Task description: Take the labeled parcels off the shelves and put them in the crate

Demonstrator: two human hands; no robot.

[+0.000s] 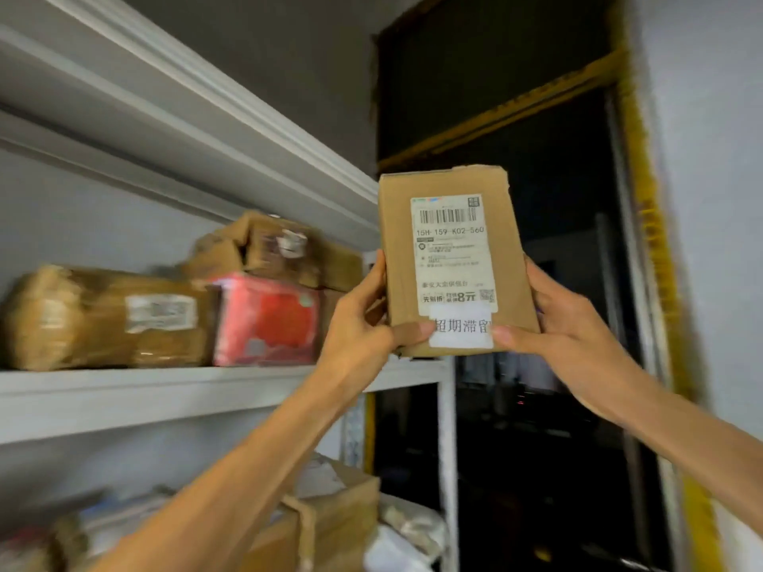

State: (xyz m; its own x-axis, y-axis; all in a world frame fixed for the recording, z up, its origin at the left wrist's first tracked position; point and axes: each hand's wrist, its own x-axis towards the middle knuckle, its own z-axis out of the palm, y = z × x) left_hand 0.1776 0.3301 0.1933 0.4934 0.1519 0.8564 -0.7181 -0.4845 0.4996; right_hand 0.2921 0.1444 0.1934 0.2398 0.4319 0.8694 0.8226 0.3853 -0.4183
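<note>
Both hands, left hand [363, 324] and right hand [565, 324], grip the labeled parcel [454, 262] by its lower edges; stiff cardboard, probably light, so side grips look fine.

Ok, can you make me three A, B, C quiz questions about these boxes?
1. Where is the red parcel? A) on a shelf B) on the floor C) in a crate
2. How many hands hold the brown box? A) none B) one C) two
3. How is the brown box held? A) upright B) upside down C) lying flat
Answers: 1 A: it sits on the shelf board. 2 C: the left hand and right hand grip its lower sides. 3 A: its label reads right way up.
</note>
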